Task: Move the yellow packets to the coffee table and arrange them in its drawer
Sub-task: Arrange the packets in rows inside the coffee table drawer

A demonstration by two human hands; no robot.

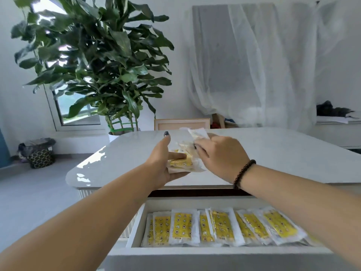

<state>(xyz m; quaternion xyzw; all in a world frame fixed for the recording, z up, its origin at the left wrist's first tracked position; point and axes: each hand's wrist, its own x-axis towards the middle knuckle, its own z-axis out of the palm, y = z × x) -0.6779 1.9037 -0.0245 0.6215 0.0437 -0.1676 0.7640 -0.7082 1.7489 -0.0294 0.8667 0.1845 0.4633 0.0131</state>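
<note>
Above the white coffee table [273, 153], my left hand [166, 165] holds a small stack of yellow packets [181, 164] in clear wrappers, thumb lying across the top one. My right hand [216, 155], a bead bracelet on its wrist, pinches one packet [198, 134] and lifts it off the stack. Below my arms the table's drawer [134, 229] stands pulled out. Inside it, several yellow packets [183, 225] lie side by side in an overlapping row; my right forearm covers the drawer's right end.
A tall potted plant [97, 61] stands behind the table's left corner. A patterned basket [40, 157] sits on the floor at the left. A wooden chair back [181, 124] shows beyond the table, and sheer curtains [263, 65] hang at the right.
</note>
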